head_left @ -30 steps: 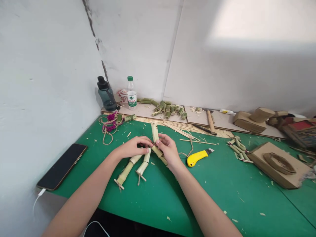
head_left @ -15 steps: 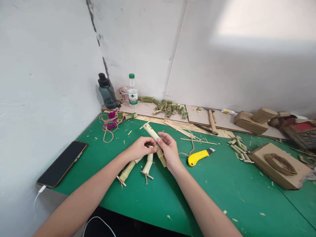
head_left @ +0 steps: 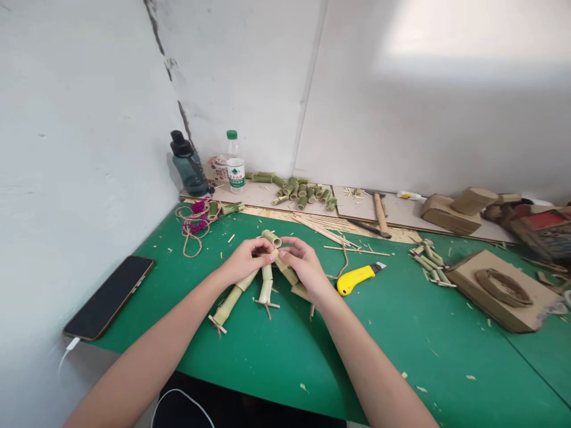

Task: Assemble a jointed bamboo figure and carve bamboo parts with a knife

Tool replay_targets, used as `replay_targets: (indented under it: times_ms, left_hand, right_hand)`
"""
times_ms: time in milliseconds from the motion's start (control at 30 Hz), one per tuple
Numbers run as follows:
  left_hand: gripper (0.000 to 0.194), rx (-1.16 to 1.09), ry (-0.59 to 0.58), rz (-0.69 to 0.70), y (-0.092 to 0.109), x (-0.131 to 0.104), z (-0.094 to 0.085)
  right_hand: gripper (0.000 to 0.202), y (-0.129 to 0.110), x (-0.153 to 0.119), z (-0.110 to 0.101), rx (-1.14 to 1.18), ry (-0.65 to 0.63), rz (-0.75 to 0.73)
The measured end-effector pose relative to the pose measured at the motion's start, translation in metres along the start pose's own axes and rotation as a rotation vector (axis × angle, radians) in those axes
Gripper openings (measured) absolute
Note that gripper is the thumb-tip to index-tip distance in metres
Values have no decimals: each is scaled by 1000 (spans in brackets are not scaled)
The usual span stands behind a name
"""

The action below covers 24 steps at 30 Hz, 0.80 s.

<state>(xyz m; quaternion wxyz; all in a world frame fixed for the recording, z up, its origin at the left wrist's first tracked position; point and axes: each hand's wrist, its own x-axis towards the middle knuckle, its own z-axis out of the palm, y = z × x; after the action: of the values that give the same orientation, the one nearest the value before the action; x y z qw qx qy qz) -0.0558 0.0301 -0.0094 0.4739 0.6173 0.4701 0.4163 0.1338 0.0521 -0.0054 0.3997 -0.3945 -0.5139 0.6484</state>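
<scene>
A jointed bamboo figure, made of pale tube pieces with small crossed sticks and twine at the limb ends, is between my two hands over the green table. My left hand pinches it near the top, thumb and fingers closed. From the other side, my right hand has its fingers closed around an upper piece. A short bamboo tube shows its open end just above the fingertips. Limb pieces hang or rest below both hands. What lies directly under the fingertips is hidden.
A yellow utility knife lies right of my right hand, blade out. Thin sticks, a hammer and cut bamboo tubes are behind. At left are a phone and purple-and-tan cord; cardboard pieces sit right.
The long bamboo piece that pointed up and away is now lower between my hands. A short tube's open end faces me at the top, and another limb end shows below my right hand.
</scene>
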Motion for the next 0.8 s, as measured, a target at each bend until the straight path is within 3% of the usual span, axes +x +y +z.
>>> replay_targets:
  times_ms: [300,467,600,800]
  left_hand:
    - [30,-89,76,11,-8,3,-3]
    - [29,-71,108,4,-8,3,-2]
    - [28,-69,113,-22,-8,4,-3]
    - [26,-52,32,-25,-7,2,-5]
  right_hand:
    - [42,4,0,0,-223,-43,-32]
    - [39,4,0,1,-192,-17,-20]
    - [48,1,-1,3,-142,-2,-15]
    - [60,2,-5,4,-80,5,-3]
